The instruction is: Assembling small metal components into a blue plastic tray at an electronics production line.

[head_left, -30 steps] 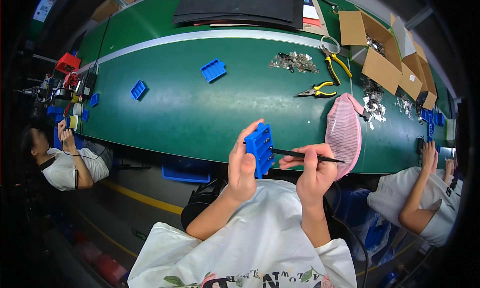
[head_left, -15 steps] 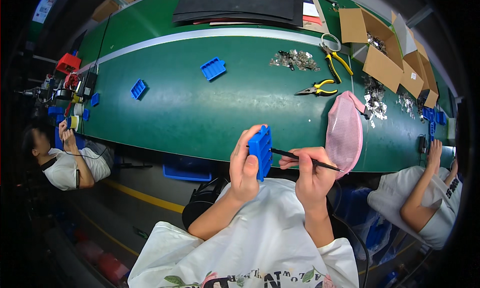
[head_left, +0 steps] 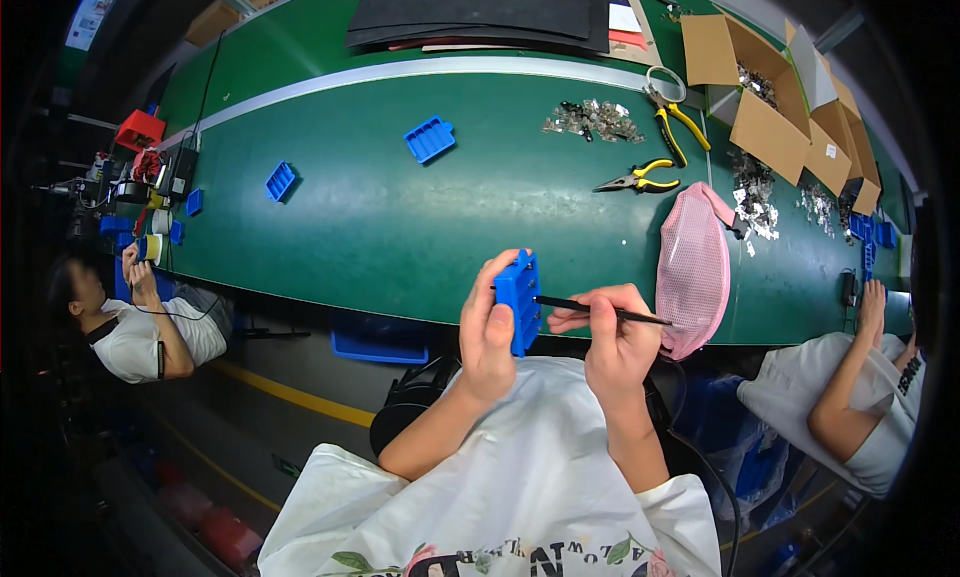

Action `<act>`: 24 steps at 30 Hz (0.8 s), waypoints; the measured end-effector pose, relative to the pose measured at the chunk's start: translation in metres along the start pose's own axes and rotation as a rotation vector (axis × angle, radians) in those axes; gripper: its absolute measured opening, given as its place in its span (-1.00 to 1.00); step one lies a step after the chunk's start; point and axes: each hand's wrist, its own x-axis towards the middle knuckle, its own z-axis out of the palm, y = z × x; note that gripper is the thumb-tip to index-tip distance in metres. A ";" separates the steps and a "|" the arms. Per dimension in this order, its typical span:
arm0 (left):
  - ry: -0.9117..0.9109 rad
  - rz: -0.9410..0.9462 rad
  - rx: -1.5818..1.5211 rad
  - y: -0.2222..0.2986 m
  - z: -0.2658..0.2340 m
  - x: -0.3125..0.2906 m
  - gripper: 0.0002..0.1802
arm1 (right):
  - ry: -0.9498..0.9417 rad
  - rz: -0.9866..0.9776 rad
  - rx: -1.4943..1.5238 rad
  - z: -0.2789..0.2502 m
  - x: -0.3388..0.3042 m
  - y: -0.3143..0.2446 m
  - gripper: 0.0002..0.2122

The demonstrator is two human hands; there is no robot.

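Observation:
Upright in my left hand (head_left: 488, 342) is a blue plastic tray (head_left: 519, 302) divided into compartments. Its thumb presses the near side and the fingers wrap behind. My right hand (head_left: 615, 342) pinches a thin black stick-like tool (head_left: 630, 316), whose exact kind I cannot make out. The tool's left end meets the open face of the blue tray; whether it touches something small inside is too fine to tell. Both hands are at the near edge of the green table, in front of my white top.
Two more blue trays (head_left: 430, 140) (head_left: 281, 182) lie on the green table (head_left: 350, 227). Yellow-handled pliers (head_left: 640, 178), small metal parts (head_left: 597, 122), a pink mesh pouch (head_left: 694, 277) and cardboard boxes (head_left: 770, 132) are on the right. People sit at both sides.
My right hand has shifted slightly left and up, and the black tool lies more level. The blue tray has barely moved in my left hand.

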 end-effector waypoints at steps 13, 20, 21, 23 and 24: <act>-0.041 -0.144 -0.147 0.010 -0.014 0.003 -0.36 | -0.034 -0.030 0.081 0.003 -0.010 0.001 -0.82; -0.063 -0.118 -0.036 0.001 -0.018 0.002 -0.23 | -0.021 -0.038 -0.071 0.003 -0.011 -0.003 -0.90; -0.061 -0.108 -0.039 0.001 -0.018 0.002 -0.24 | -0.033 -0.075 -0.131 0.003 -0.011 -0.004 -0.91; -0.055 -0.103 -0.044 0.002 -0.017 0.001 -0.24 | -0.043 -0.112 -0.192 0.004 -0.011 -0.006 -0.93; -0.049 -0.097 -0.049 0.003 -0.017 0.001 -0.24 | -0.039 -0.083 -0.179 0.004 -0.010 -0.007 -0.93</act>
